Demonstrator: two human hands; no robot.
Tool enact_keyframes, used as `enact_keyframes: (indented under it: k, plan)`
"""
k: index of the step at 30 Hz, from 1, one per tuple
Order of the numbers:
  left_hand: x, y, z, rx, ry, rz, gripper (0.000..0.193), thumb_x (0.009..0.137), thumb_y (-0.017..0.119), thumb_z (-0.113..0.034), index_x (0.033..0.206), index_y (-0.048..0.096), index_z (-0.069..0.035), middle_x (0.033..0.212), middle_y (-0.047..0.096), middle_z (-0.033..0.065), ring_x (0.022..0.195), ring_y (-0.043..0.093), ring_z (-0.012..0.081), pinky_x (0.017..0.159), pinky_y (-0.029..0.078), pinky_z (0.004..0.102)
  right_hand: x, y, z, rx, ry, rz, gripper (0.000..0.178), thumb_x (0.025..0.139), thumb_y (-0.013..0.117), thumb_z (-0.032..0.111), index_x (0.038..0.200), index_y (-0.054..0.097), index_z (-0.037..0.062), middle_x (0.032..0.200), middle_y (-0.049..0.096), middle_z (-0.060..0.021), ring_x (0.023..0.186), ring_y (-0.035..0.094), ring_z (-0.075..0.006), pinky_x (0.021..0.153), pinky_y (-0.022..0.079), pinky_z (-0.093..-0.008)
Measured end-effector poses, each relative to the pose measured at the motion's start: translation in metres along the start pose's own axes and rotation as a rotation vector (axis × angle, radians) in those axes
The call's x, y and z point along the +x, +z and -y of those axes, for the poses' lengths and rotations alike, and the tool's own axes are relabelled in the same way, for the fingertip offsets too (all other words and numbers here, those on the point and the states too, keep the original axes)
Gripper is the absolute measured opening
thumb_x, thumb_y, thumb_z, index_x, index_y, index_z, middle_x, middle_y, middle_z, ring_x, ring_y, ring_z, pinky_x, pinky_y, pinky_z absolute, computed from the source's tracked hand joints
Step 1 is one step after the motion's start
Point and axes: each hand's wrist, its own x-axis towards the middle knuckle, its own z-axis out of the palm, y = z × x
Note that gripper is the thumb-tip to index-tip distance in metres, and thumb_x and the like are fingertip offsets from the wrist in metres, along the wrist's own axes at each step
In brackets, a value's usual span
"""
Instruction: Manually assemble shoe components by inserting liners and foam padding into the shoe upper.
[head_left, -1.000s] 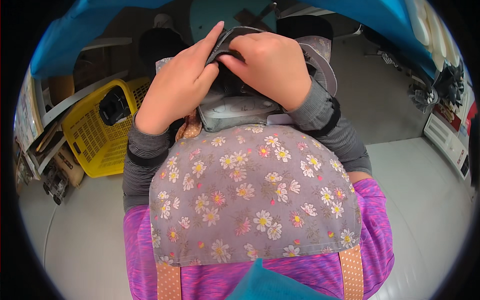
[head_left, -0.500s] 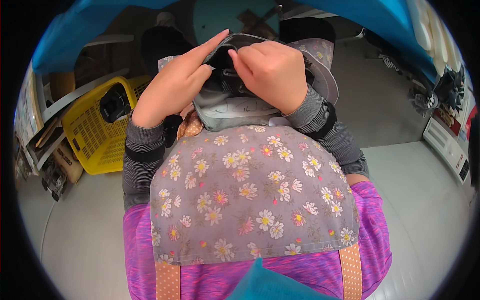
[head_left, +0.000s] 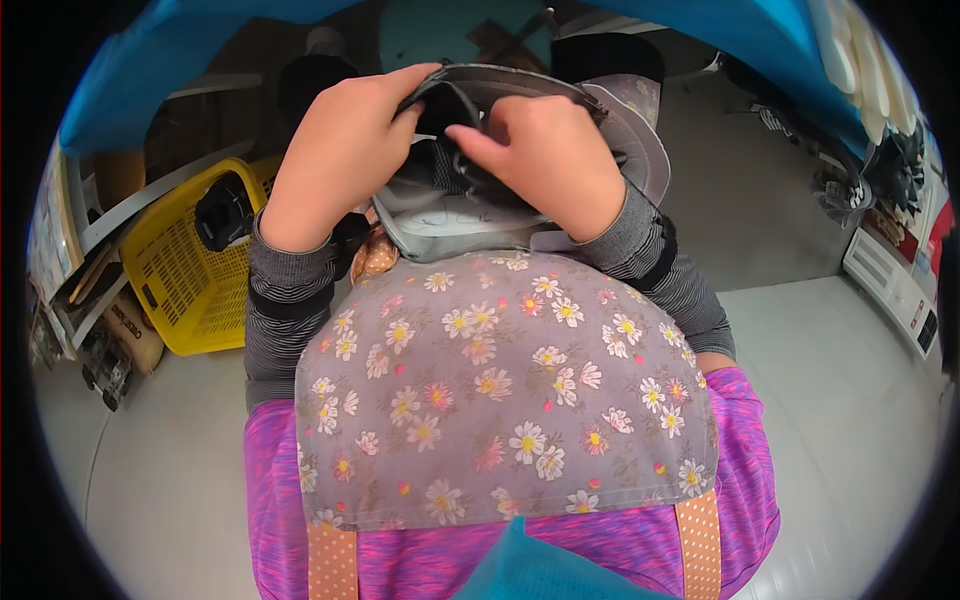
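On my lap, against the apron, rests a grey bag-like piece (head_left: 440,220) with a dark opening; its exact kind is unclear. A pale panel with pen-like marks lies along its near side. My left hand (head_left: 345,155) grips the left rim, its fingers over the edge and thumb toward the inside. Over the opening, my right hand (head_left: 560,165) has its fingers curled, with the thumb pointing left beside a black strip (head_left: 462,105). What those fingers hold is hidden. A grey curved flap (head_left: 640,140) spreads out beyond the right wrist.
A yellow plastic basket (head_left: 190,290) with a black item inside stands at the left. Blue material (head_left: 720,30) hangs overhead. White gloves (head_left: 850,65) hang at the upper right, above dark bundles (head_left: 900,180). A white appliance (head_left: 890,285) sits at the far right.
My left hand has shifted slightly left and down along the rim. The right hand has turned and moved slightly down, and the opening is wider with more of the black strip showing.
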Motion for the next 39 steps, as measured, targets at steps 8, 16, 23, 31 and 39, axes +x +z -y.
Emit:
enact_keyframes:
  k: [8, 16, 23, 31, 39]
  plan:
    - [-0.002, 0.004, 0.006, -0.012, 0.026, -0.055, 0.047, 0.086, 0.055, -0.006, 0.132, 0.049, -0.012, 0.084, 0.06, 0.0207, 0.069, 0.055, 0.0334, 0.067, 0.046, 0.0359, 0.0, 0.008, 0.016, -0.1, 0.068, 0.1, 0.037, 0.078, 0.065, 0.038, 0.07, 0.06, 0.0022, 0.055, 0.06, -0.0112, 0.052, 0.062, -0.0293, 0.053, 0.052, -0.0384]
    - [-0.004, -0.004, 0.008, -0.059, -0.072, 0.056, 0.046, 0.085, 0.054, -0.004, 0.131, 0.051, -0.011, 0.088, 0.063, 0.0199, 0.07, 0.059, 0.0273, 0.07, 0.047, 0.0324, 0.003, 0.02, 0.008, -0.179, -0.216, -0.179, 0.026, 0.083, 0.061, 0.025, 0.066, 0.06, 0.007, 0.055, 0.06, -0.0089, 0.052, 0.061, -0.0252, 0.046, 0.047, -0.0356]
    - [-0.005, -0.008, 0.012, -0.124, 0.051, 0.094, 0.034, 0.085, 0.057, -0.007, 0.118, 0.06, -0.004, 0.092, 0.066, 0.0187, 0.073, 0.063, 0.0278, 0.07, 0.049, 0.0313, 0.01, 0.024, 0.004, -0.149, -0.198, -0.308, 0.024, 0.081, 0.064, 0.023, 0.063, 0.059, 0.0071, 0.057, 0.06, -0.0088, 0.051, 0.061, -0.026, 0.046, 0.047, -0.0353]
    - [0.003, -0.008, 0.008, 0.027, 0.105, 0.04, 0.027, 0.084, 0.064, -0.018, 0.105, 0.065, -0.001, 0.077, 0.064, 0.0189, 0.06, 0.06, 0.0255, 0.058, 0.045, 0.0319, 0.011, 0.018, 0.007, -0.249, -0.084, -0.252, 0.032, 0.082, 0.063, 0.031, 0.06, 0.063, 0.0079, 0.053, 0.059, -0.0099, 0.047, 0.059, -0.0271, 0.044, 0.046, -0.0359]
    - [0.002, -0.004, 0.015, -0.166, 0.044, -0.001, 0.028, 0.091, 0.054, -0.013, 0.116, 0.061, -0.004, 0.092, 0.068, 0.013, 0.079, 0.063, 0.0155, 0.073, 0.048, 0.0268, -0.001, 0.003, 0.011, -0.151, -0.083, -0.054, 0.031, 0.082, 0.063, 0.035, 0.068, 0.062, 0.0073, 0.055, 0.058, -0.0084, 0.05, 0.06, -0.0263, 0.045, 0.047, -0.0355]
